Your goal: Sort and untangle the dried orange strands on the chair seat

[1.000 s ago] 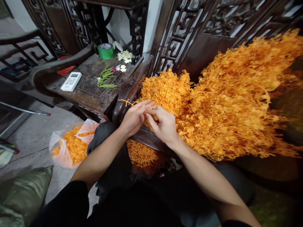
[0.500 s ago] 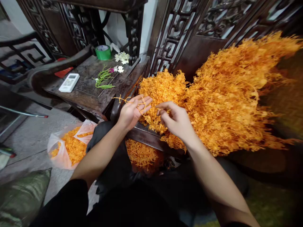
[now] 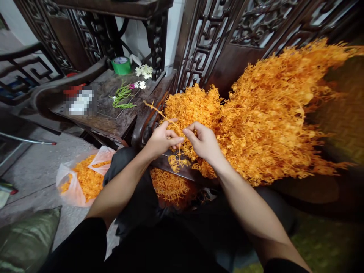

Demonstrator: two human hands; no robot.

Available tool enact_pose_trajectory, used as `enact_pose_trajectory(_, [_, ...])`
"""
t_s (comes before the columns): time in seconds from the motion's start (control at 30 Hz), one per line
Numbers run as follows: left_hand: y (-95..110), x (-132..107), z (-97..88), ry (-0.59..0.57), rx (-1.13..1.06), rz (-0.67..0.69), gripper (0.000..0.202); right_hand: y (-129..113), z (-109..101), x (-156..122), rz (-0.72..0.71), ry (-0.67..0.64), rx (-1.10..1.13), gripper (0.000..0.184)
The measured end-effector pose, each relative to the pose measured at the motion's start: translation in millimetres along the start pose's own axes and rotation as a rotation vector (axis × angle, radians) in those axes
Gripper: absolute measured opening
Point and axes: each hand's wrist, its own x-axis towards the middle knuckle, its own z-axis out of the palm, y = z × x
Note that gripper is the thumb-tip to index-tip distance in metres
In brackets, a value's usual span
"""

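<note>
My left hand (image 3: 163, 140) holds a thin orange artificial plant sprig (image 3: 159, 112) between thumb and fingers. The sprig's bare end points up and left, and a small frilly cluster (image 3: 178, 163) dangles below the fingers. Close against those fingertips, my right hand (image 3: 203, 142) is closed in a pinch; what lies between its thumb and forefinger is too small to make out. Behind and to the right of both hands rises a large heap of orange artificial foliage (image 3: 270, 117). Beneath the seat edge, more orange twigs (image 3: 170, 185) show between my legs.
A dark wooden side table (image 3: 105, 119) at left bears green tape (image 3: 121, 65), green stems (image 3: 123, 96), white blossoms (image 3: 144, 71) and a blurred-out pale object (image 3: 82, 102). On the floor sit a plastic bag (image 3: 64, 174) of orange pieces and a green sack (image 3: 31, 239).
My left hand has turned from palm up to gripping the sprig, whose cluster now hangs lower. My right hand has moved left to meet the left fingertips.
</note>
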Motion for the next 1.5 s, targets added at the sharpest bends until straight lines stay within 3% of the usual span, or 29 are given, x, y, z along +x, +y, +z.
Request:
enact_pose_trajectory(0.13, [2,-5,-6.9,0.035,-0.045,-0.030,0.077,16,-15,14,0.054,0.423,0.146,0.030])
enact_pose_trajectory(0.2, [2,-6,-9.7,0.080,-0.087,-0.056,0.074,18,-26,19,0.092,0.475,0.288,0.031])
enact_pose_trajectory(0.33, [2,-1,-9.2,0.161,-0.208,-0.054,0.053,-1,-38,7,0.012,0.214,0.282,0.023])
enact_pose_trajectory(0.43, [4,4,-3.8,0.212,-0.322,-0.053,0.036,-27,-34,-12,-0.112,0.104,0.093,0.022])
enact_pose_trajectory(0.53, [4,5,3.7,0.203,-0.388,0.024,0.037,-42,-20,-26,-0.248,0.027,-0.154,0.027])
enact_pose_trajectory(0.7, [1,1,15.9,0.259,-0.441,0.137,0.048,-30,9,-22,-0.077,-0.037,-0.464,0.045])
enact_pose_trajectory(0.83, [-3,-3,23.5,0.321,-0.437,0.239,0.051,-22,21,-17,-0.123,-0.084,-0.146,0.032])
enact_pose_trajectory(0.93, [-2,-2,27.1,0.425,-0.366,0.376,0.051,-33,21,-33,-0.045,-0.163,0.087,0.041])
enact_pose_trajectory(1.03, [6,3,28.1,0.494,-0.334,0.473,0.050,-44,14,-60,0.115,-0.512,0.238,0.039])
enact_pose_trajectory(1.1, [12,3,28.1,0.456,-0.322,0.470,0.048,-43,4,-71,0.261,-0.750,0.318,0.035])
enact_pose_trajectory(1.13, [14,2,28.2,0.417,-0.311,0.444,0.047,-40,-3,-73,0.330,-0.801,0.352,0.034])
enact_pose_trajectory(1.2, [15,-3,28.1,0.350,-0.288,0.379,0.045,-29,-20,-69,0.399,-0.754,0.422,0.034])
enact_pose_trajectory(1.33, [8,-12,25.3,0.321,-0.274,0.295,0.048,-8,-50,-51,0.387,-0.370,0.588,0.040])
enact_pose_trajectory(1.4, [4,-13,23.7,0.312,-0.276,0.271,0.050,-4,-55,-45,0.425,-0.204,0.671,0.043])
enact_pose_trajectory(1.5, [2,-14,24.3,0.296,-0.288,0.243,0.050,-4,-48,-38,0.471,-0.146,0.708,0.045])
